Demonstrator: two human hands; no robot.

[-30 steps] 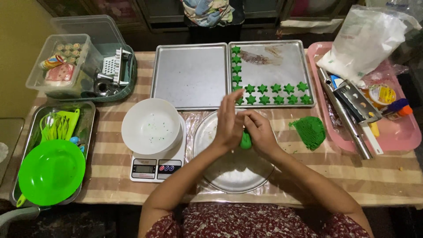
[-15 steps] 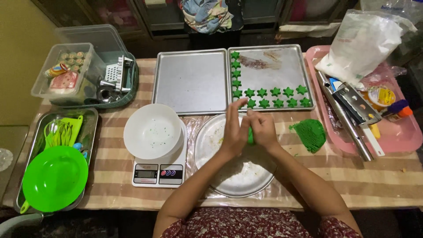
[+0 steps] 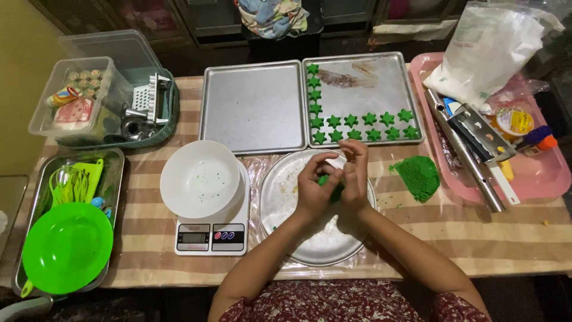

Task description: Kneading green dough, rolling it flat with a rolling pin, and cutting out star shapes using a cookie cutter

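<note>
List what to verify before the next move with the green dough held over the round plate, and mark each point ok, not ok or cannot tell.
1. Green dough piece held between left hand and right hand: ok.
2. Hands positioned above the round metal plate: ok.
3. Free space on the star tray beside the green stars: ok, much of its upper area is bare.
4. Second baking tray unused and free: ok.
5. More dough at hand: ok, green dough lump lies to the right of the plate.
6. Shape of the piece in the hands: cannot tell, the fingers hide most of it.
</note>
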